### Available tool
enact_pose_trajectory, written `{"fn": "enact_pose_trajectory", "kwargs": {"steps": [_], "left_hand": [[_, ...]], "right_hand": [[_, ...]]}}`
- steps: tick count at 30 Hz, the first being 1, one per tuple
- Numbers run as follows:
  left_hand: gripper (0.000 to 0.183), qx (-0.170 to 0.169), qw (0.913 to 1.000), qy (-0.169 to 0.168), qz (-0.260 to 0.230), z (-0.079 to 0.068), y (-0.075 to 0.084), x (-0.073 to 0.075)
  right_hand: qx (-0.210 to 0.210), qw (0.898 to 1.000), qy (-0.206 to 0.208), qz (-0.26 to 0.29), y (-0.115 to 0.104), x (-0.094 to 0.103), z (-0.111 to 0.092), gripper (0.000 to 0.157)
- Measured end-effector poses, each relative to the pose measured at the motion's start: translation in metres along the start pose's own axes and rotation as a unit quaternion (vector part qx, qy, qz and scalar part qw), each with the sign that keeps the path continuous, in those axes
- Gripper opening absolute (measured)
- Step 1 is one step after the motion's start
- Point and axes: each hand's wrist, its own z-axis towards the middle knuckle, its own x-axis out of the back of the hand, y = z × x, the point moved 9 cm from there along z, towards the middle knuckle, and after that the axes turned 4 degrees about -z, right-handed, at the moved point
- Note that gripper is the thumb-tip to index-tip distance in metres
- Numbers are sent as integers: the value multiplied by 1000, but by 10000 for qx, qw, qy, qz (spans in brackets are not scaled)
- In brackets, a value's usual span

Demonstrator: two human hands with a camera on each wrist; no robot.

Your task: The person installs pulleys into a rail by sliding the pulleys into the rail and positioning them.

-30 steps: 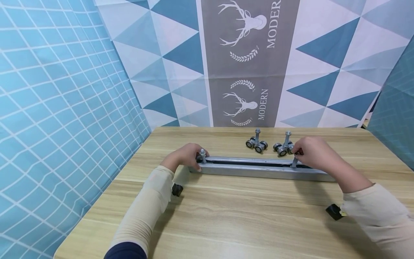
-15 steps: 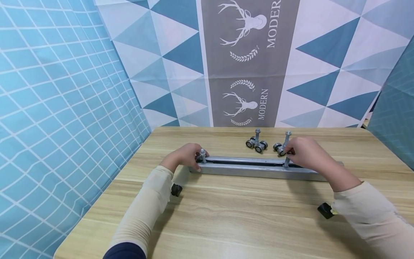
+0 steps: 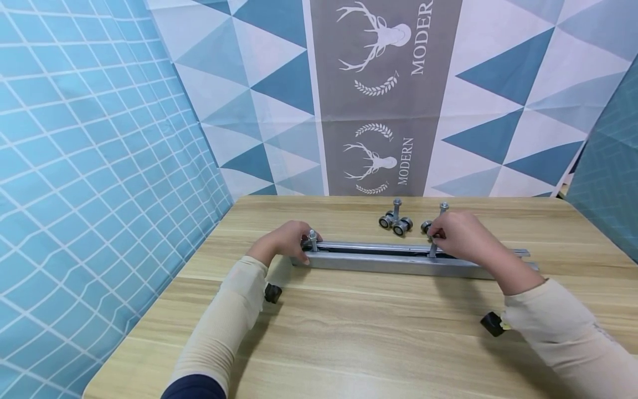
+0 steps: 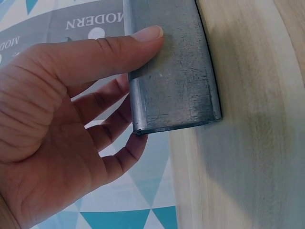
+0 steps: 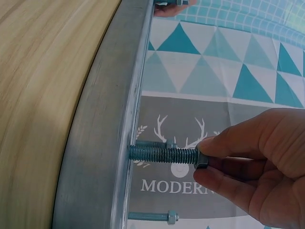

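A grey metal channel track [image 3: 374, 263] lies across the wooden table, slot upward. My left hand [image 3: 286, 241] grips its left end; in the left wrist view the thumb presses the flat side wall [image 4: 176, 81] and the fingers curl behind. Close to that hand a short bolt [image 3: 313, 238] stands up from the slot. Farther right, my right hand [image 3: 461, 235] pinches the top of a second upright bolt [image 3: 433, 249]. Up close in the right wrist view, thumb and fingers hold the nut [image 5: 202, 160] at the end of its threaded shank [image 5: 162, 154]. Whatever is below the slot is hidden.
Behind the track stands a four-wheeled roller trolley [image 3: 397, 219] with an upright bolt. My right hand partly covers another trolley [image 3: 443, 208] beside it. A patterned cloth [image 3: 376, 111] hangs at the table's back edge, and a blue checked sheet [image 3: 99, 166] at the left.
My right hand has moved left along the slot with the bolt, uncovering the track's right end and covering more of the rear trolley. The left hand stays in place.
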Motion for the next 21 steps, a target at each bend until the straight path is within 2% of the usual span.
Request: {"fn": "enact_pose_trajectory", "kwargs": {"steps": [11, 21], "left_hand": [[57, -27, 10000, 18, -7, -1, 0, -1], [57, -88, 9999, 51, 7, 0, -1, -1]], "right_hand": [[198, 9998, 82, 52, -10, -2, 6, 14], [155, 9997, 80, 187, -18, -5, 12, 13]]}}
